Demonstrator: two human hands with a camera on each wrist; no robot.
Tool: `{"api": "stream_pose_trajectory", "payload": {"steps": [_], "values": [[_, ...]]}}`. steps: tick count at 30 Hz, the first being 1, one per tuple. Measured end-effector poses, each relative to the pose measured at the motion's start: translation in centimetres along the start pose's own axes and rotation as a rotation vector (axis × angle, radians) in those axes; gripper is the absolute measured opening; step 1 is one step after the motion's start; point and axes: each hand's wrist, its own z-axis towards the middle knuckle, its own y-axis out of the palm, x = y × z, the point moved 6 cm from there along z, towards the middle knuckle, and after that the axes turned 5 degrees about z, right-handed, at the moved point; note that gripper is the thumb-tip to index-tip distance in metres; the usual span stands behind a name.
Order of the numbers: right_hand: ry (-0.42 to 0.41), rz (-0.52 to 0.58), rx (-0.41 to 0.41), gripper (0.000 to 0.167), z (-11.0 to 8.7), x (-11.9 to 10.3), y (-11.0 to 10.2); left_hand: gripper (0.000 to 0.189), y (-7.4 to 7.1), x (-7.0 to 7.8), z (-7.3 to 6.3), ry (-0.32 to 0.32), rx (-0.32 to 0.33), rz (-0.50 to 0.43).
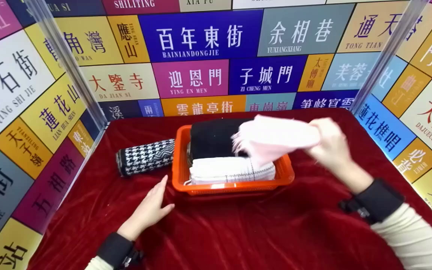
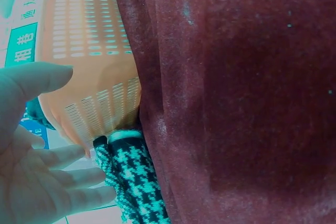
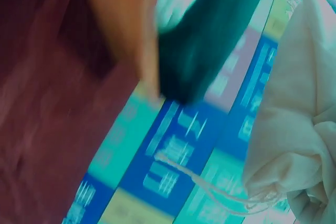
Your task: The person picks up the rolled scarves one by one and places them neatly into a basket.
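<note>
My right hand [image 1: 330,144] grips one end of a folded pale pink scarf [image 1: 276,135], whose fringed end hangs over the right side of an orange plastic basket [image 1: 234,186]. In the right wrist view the scarf [image 3: 294,119] shows loose fringe strands; the hand is out of sight there. Inside the basket lie a folded black cloth [image 1: 212,140] at the back and a white scarf [image 1: 214,169] with thin dark lines in front. My left hand [image 1: 148,208], fingers extended and holding nothing, is by the basket's front left corner.
A rolled black-and-white houndstooth scarf [image 1: 146,156] lies against the basket's left side. Dark red velvet cloth [image 1: 238,232] covers the table. Panels printed with street names [image 1: 201,35] enclose the back and both sides, with clear corner posts [image 1: 69,63].
</note>
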Motion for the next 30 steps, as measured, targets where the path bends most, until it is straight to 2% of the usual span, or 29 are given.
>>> {"api": "stream_pose_trajectory", "payload": {"steps": [4, 6, 10, 12, 14, 19, 23, 27, 30], "values": [[-0.094, 0.110, -0.018, 0.028, -1.8, -3.3, 1.9, 0.026, -0.3, 0.2, 0.1, 0.025, 0.055, 0.076], [-0.151, 0.140, -0.019, 0.026, -3.0, -5.0, 2.8, 0.009, -0.1, 0.3, 0.1, 0.030, 0.052, 0.104], [-0.296, 0.170, -0.013, 0.026, -6.1, -8.2, 4.6, 0.012, 0.2, 0.4, 0.0, 0.035, 0.002, 0.124], [-0.357, 0.152, -0.034, 0.030, -8.0, -9.3, 5.6, 0.013, 0.0, 0.6, 0.1, 0.041, -0.004, 0.128], [-0.381, 0.130, -0.078, 0.033, -9.7, -9.9, 6.9, 0.013, -0.2, 0.8, 0.3, 0.045, 0.003, 0.128], [-0.311, 0.079, -0.196, 0.032, -13.4, -9.0, 10.2, 0.007, -0.2, 2.2, 0.6, 0.089, -0.007, 0.100], [-0.286, 0.014, -0.206, 0.030, -14.9, -7.7, 12.0, 0.013, 0.9, 4.1, 1.0, 0.153, -0.049, 0.088], [-0.278, -0.053, -0.221, 0.031, -15.7, -6.5, 13.3, 0.029, 2.6, 6.0, 1.5, 0.205, -0.119, 0.164], [-0.276, -0.088, -0.263, 0.032, -16.1, -5.9, 14.0, 0.046, 3.9, 7.2, 2.0, 0.210, -0.168, 0.256]]}}
